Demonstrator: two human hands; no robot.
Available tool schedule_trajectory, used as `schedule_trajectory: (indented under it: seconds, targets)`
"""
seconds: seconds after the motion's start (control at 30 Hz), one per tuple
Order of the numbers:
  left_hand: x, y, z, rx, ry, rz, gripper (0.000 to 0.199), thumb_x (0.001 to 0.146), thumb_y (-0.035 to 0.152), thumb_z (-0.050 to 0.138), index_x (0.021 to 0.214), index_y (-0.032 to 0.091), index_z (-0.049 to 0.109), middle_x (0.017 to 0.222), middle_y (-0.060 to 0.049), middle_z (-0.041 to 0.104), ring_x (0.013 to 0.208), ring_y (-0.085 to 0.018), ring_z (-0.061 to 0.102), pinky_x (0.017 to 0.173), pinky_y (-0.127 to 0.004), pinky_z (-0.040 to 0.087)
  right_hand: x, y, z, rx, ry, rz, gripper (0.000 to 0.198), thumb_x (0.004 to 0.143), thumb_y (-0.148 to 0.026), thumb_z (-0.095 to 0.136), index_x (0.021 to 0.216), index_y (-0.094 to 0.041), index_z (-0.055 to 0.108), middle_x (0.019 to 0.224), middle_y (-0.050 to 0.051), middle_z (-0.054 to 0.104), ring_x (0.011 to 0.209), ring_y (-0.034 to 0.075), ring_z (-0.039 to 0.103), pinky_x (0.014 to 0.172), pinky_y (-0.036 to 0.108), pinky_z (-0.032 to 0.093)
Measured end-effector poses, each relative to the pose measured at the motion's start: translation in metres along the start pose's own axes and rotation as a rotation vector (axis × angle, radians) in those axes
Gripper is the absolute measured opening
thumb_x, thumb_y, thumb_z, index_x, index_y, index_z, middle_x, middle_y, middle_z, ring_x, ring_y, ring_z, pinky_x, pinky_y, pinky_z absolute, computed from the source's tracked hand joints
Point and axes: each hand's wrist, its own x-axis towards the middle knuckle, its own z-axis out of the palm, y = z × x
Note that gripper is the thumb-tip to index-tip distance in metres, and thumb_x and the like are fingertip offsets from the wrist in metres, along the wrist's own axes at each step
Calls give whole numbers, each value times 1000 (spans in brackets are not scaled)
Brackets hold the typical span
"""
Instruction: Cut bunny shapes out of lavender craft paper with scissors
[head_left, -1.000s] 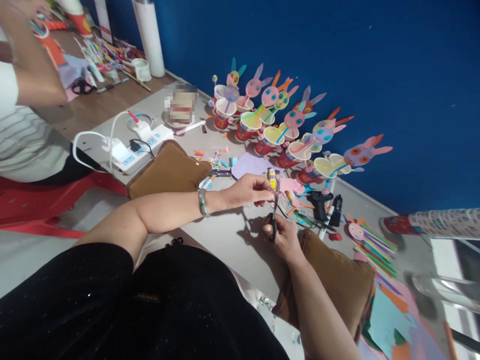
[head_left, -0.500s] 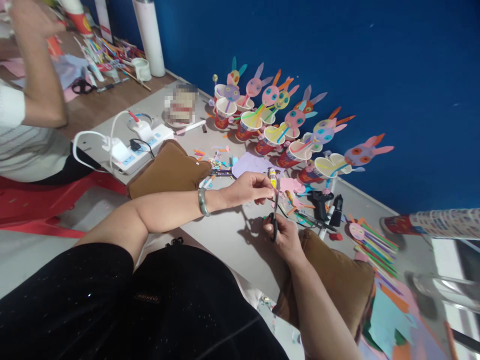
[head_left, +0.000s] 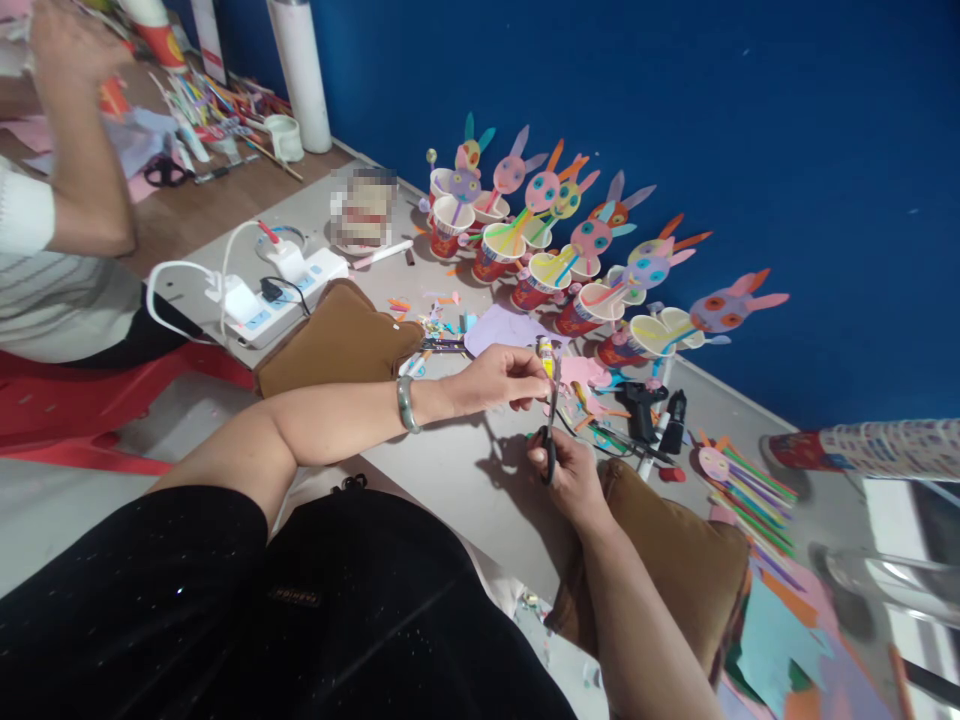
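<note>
My right hand [head_left: 568,472] is closed round the handles of black-handled scissors [head_left: 548,450], whose blades point up and away from me. At the blades, my left hand [head_left: 504,380] pinches with thumb and fingers; whatever is in the pinch is too small to make out. A jade-coloured bangle circles my left wrist. Just beyond the fingertips are a small yellow-labelled tube [head_left: 545,350], a purple paper sheet [head_left: 506,329] and pink paper pieces [head_left: 583,372]. A black glue gun [head_left: 642,405] lies to the right of the scissors.
Red paper cups [head_left: 589,308] with paper rabbit heads line the blue wall. Brown cushions [head_left: 337,340] flank the work area. A power strip [head_left: 289,295] stands at left, near a co-worker's arm [head_left: 90,160]. Stacked cups [head_left: 885,447] and coloured strips [head_left: 754,495] lie right.
My hands and the scissors stay almost in place. At upper left the co-worker's hand has shifted slightly.
</note>
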Motion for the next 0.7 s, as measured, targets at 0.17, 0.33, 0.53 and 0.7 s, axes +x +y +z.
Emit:
schedule_trajectory:
  seconds: [0.17,0.33,0.53,0.7]
  targets:
    - [0,-1,-1,1,9,20,10,81,11,64,73,11,57,59,3,58,54,-4,55,55,-19,42,0,-1,0,-21,1,-9,50,76,-67,68,65,-20,55,56,-2,47,53,12,42,45,25,39]
    - [1,-2,0,1,-3,2,10,81,11,63,73,11,57,58,4,57,52,-4,53,54,-19,42,-1,-1,1,-5,0,2,50,75,-67,70,67,-20,55,57,-2,46,53,13,42,46,25,41]
    - [1,-3,0,-2,-4,8,11,81,12,64,73,11,57,57,4,57,53,-3,53,54,-18,42,-1,1,0,-14,9,15,51,76,-68,69,66,-20,54,58,-2,47,52,12,43,45,25,41]
    - [1,-2,-1,7,4,21,10,81,12,63,73,12,57,58,3,57,53,-4,54,55,-19,42,0,3,0,-10,1,10,51,76,-68,69,65,-20,54,57,-2,47,51,12,43,45,25,41]
